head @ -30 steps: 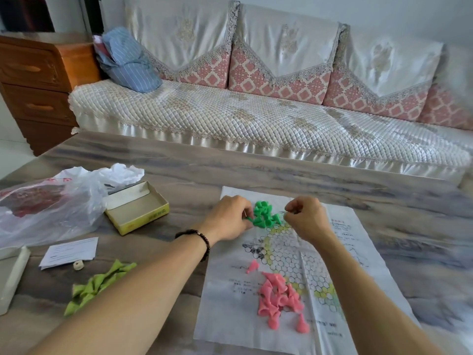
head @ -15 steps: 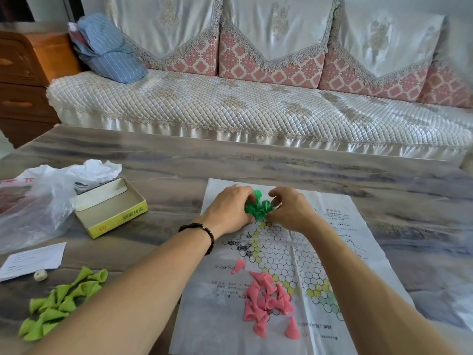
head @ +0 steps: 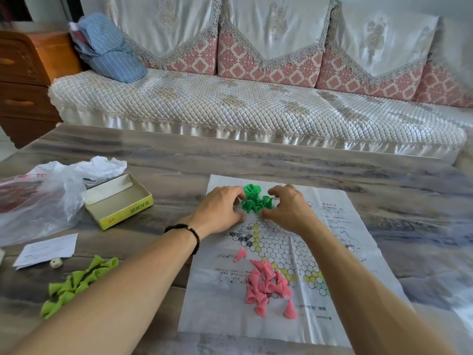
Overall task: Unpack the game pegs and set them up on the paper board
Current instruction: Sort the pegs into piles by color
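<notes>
On paper board (head: 332, 252), both hands now curled loosely around green pegs (head: 256, 202), formerly pinched

A grey marbled table (head: 256, 160) carries the paper board (head: 340, 275), yellow box (head: 122, 213), plastic bag (head: 38, 203), lime pegs (head: 76, 283)

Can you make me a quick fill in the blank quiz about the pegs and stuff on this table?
1. Both hands work the ____ pegs at the paper board's far end.
2. The pink pegs lie on the ____.
3. The light green pegs lie on the table, ____ the board.
4. The yellow box is ____.

Missing words: dark green; board; off; open
</notes>
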